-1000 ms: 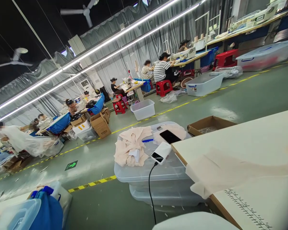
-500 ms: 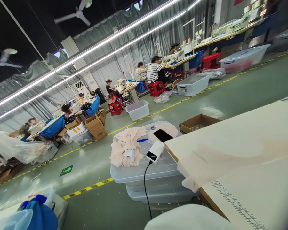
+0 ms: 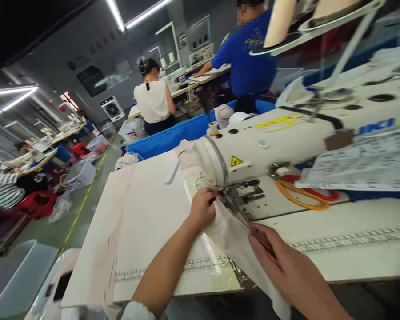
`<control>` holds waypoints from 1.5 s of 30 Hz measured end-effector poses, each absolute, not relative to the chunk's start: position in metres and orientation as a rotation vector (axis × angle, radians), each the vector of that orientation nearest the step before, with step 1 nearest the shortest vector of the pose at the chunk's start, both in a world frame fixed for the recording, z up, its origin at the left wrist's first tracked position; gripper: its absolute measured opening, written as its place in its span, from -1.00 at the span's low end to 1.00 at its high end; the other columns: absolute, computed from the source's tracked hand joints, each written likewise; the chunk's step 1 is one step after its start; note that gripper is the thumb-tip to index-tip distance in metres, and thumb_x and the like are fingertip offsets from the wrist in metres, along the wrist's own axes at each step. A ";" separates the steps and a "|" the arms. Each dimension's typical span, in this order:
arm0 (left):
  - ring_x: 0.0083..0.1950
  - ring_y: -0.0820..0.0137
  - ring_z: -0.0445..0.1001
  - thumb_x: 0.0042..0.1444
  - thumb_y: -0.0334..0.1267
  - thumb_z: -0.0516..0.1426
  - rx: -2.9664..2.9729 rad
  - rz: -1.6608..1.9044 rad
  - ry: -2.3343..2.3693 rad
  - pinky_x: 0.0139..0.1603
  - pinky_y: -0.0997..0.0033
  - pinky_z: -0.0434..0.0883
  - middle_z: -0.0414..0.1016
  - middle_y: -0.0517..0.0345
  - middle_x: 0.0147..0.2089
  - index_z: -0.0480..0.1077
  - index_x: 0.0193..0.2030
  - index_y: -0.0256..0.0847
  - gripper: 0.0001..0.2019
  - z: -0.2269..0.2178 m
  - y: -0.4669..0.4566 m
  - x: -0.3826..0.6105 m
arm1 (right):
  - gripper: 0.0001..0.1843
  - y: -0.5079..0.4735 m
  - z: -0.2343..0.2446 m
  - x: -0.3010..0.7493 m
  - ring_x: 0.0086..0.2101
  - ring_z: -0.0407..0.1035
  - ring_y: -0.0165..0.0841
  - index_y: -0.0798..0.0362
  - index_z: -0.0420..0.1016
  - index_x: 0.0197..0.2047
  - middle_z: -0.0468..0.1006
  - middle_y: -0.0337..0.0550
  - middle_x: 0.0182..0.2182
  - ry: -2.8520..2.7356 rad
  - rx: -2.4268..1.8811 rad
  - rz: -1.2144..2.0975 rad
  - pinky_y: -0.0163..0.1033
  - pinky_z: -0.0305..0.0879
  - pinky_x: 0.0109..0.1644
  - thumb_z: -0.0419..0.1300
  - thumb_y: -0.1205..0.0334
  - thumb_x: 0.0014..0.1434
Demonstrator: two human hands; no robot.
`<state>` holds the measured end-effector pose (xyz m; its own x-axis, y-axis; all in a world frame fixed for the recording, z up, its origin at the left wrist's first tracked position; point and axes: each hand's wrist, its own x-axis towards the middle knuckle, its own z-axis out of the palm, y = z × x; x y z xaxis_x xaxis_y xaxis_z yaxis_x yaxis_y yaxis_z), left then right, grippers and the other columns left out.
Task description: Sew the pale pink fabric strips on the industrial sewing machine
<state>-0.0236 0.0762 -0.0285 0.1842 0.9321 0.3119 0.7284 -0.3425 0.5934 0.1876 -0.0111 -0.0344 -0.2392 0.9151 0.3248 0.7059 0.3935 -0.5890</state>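
My left hand (image 3: pixel 202 208) is closed in a pinch on the far end of a pale pink fabric piece (image 3: pixel 235 238), right beside the needle area (image 3: pixel 242 195) of a white sewing machine (image 3: pixel 286 138). Nearer to me, my right hand (image 3: pixel 280 262) lies on the same fabric with its fingers pressed down along the edge. The fabric runs from under the presser foot toward the table's front edge and hangs over it.
The sewing table (image 3: pixel 146 222) carries a long pale fabric strip (image 3: pixel 111 222) at its left and orange-handled scissors (image 3: pixel 303 198) beside the machine. A blue bin (image 3: pixel 173 135) stands behind. Other people sit and stand at tables beyond. A clear bin with a phone (image 3: pixel 62 284) sits lower left.
The view has swung from the workshop floor and bins onto the sewing machine. Both of my hands have come into view, holding the fabric at the needle.
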 end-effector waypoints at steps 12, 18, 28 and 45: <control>-0.14 0.29 0.48 0.14 -0.39 0.16 2.049 1.065 1.531 -0.06 0.30 0.44 0.51 0.06 -0.24 0.49 -0.35 -0.18 -0.91 -0.025 0.070 -0.030 | -0.65 0.006 -0.034 0.168 -0.41 0.57 -0.29 0.10 0.48 -0.01 0.68 -0.12 -0.24 -2.033 -1.231 -0.037 -0.26 0.32 -0.50 -0.11 0.25 0.41; -0.14 0.30 0.48 0.18 -0.37 0.14 2.056 1.061 1.507 -0.08 0.32 0.43 0.50 0.06 -0.24 0.50 -0.34 -0.19 -0.88 -0.026 0.070 -0.034 | -0.64 0.008 -0.036 0.166 -0.51 0.51 -0.38 0.12 0.50 -0.01 0.68 -0.09 -0.26 -2.073 -1.244 0.023 -0.31 0.20 -0.59 -0.11 0.26 0.42; -0.14 0.30 0.47 0.17 -0.35 0.15 2.075 1.089 1.488 -0.10 0.32 0.43 0.48 0.06 -0.25 0.49 -0.34 -0.20 -0.90 -0.029 0.072 -0.036 | -0.62 0.010 -0.036 0.164 -0.46 0.54 -0.34 0.15 0.50 0.00 0.68 -0.06 -0.26 -2.071 -1.248 -0.041 -0.28 0.26 -0.55 -0.12 0.27 0.42; -0.10 0.18 0.42 0.00 -0.50 0.10 2.390 0.898 1.564 -0.09 0.19 0.43 0.44 -0.05 -0.14 0.41 -0.17 -0.20 -0.75 -0.029 0.069 -0.036 | -0.70 0.007 -0.035 0.159 -0.43 0.52 -0.36 0.15 0.49 0.01 0.64 -0.10 -0.28 -2.162 -1.340 -0.182 -0.28 0.29 -0.48 -0.05 0.38 0.40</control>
<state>-0.0365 0.0693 -0.0292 0.2785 0.8733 0.3998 0.7853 -0.4467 0.4287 0.1592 0.0073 -0.0348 -0.3248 0.7756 0.5413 0.8553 0.4851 -0.1819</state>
